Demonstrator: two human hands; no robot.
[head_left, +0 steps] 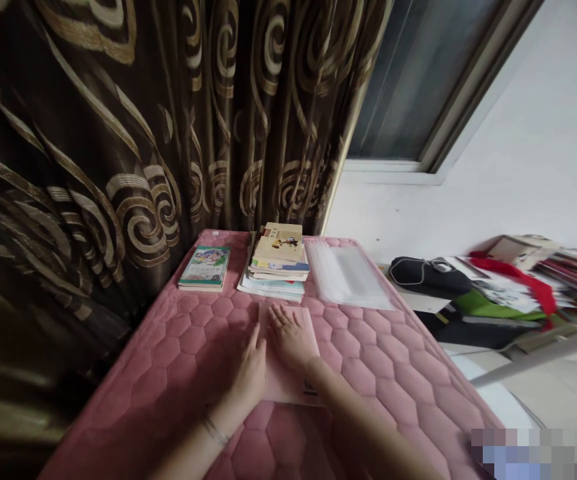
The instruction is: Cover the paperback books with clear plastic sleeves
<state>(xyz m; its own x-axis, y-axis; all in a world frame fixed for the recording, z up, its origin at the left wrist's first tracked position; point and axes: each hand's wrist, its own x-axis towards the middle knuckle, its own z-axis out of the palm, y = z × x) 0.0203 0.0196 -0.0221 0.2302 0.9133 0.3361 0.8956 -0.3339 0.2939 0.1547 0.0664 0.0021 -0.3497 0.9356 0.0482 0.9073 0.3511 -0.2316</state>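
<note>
A pale pink book [284, 385] lies flat on the quilted pink bed cover, with a dark-edged label, partly hidden by my right forearm, near its lower right corner. My right hand [289, 339] rests palm down on its upper part, fingers stretched out. Along the book's left edge is my left hand [251, 368], its fingers extended forward and the hand turned partly on its side; a bracelet circles that wrist. Just beyond the hands stands a stack of books [277, 265], topped by a tan cover with a small picture.
To the left of the stack lies a green-edged book [205, 268]. Clear plastic sleeves [348, 275] are spread at its right. A patterned curtain [248, 120] hangs behind the pink quilted surface [378, 387]. Bags and papers [498, 293] crowd a lower shelf on the right.
</note>
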